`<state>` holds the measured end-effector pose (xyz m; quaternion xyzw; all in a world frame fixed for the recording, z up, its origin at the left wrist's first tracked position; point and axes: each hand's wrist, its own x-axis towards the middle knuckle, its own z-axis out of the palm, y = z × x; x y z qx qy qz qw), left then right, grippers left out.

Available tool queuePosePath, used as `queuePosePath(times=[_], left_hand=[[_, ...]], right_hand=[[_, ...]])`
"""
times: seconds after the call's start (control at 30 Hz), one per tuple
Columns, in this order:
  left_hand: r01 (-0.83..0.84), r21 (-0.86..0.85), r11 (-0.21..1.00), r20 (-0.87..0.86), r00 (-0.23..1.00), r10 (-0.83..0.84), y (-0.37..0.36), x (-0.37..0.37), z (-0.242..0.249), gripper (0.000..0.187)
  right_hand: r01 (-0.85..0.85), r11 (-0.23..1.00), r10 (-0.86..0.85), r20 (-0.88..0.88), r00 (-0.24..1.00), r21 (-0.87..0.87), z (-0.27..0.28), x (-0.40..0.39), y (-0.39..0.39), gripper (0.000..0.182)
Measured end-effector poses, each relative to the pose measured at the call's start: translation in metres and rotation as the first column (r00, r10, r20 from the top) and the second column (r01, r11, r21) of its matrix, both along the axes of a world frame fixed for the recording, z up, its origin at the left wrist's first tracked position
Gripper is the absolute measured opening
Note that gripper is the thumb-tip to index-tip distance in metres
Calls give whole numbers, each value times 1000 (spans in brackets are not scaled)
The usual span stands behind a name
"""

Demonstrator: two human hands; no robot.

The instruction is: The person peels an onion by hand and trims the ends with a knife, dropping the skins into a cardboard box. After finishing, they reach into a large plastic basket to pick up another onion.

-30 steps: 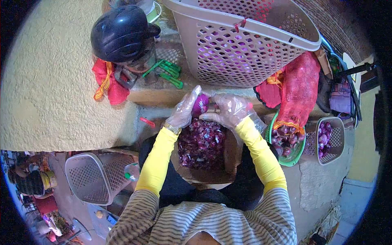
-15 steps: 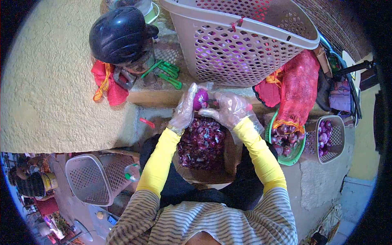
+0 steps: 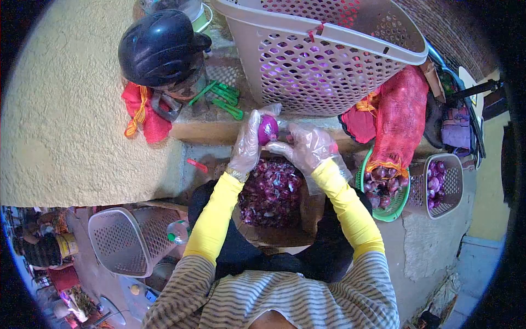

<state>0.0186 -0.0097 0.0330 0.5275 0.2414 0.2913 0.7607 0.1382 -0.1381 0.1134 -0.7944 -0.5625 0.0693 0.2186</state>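
My left hand (image 3: 247, 143), in a clear plastic glove, holds a purple-red onion (image 3: 268, 130) with its surface bared and shiny. Close on the right, my gloved right hand (image 3: 308, 145) has its fingers curled and its thumb stretched toward the onion's lower side. A small red bit shows at the back of that hand; what the fingers close on is hidden. Below both hands, between my knees, a cardboard box (image 3: 278, 237) contains a heap of purple onion skins (image 3: 270, 194).
A tall perforated basket (image 3: 329, 68) stands ahead. Right are a red mesh sack (image 3: 402, 120), a green basket of onions (image 3: 406, 204) and a smaller crate (image 3: 459, 186). Left are a black helmet (image 3: 159, 48), green cutters (image 3: 224, 101), a red-handled item (image 3: 197, 165) and another basket (image 3: 118, 241).
The onion has turned slightly in my left hand and shows more of its smooth purple side. My right hand has shifted only a little beside it.
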Motion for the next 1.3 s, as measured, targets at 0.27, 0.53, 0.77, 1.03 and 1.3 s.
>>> queuePosePath(times=[0.27, 0.53, 0.77, 1.03, 1.3], left_hand=[[-99, 221, 970, 25, 995, 96, -6, 0, 10, 58], [-145, 218, 965, 18, 989, 145, -8, 1, 10, 63], [-177, 266, 948, 61, 984, 167, -7, 3, 3, 56], [-131, 298, 945, 48, 991, 122, -6, 2, 8, 56], [-125, 373, 919, -27, 989, 146, -3, -1, 8, 56]], right_hand=[[26, 999, -24, -33, 999, 46, -11, 2, 2, 60], [40, 997, -38, -40, 998, 61, -14, 2, 3, 62], [33, 999, -28, -212, 977, 17, -18, 4, 2, 56], [20, 997, 24, -579, 815, 70, -27, 5, 3, 50], [-159, 986, 164, -111, 980, 54, -7, 3, -4, 51]])
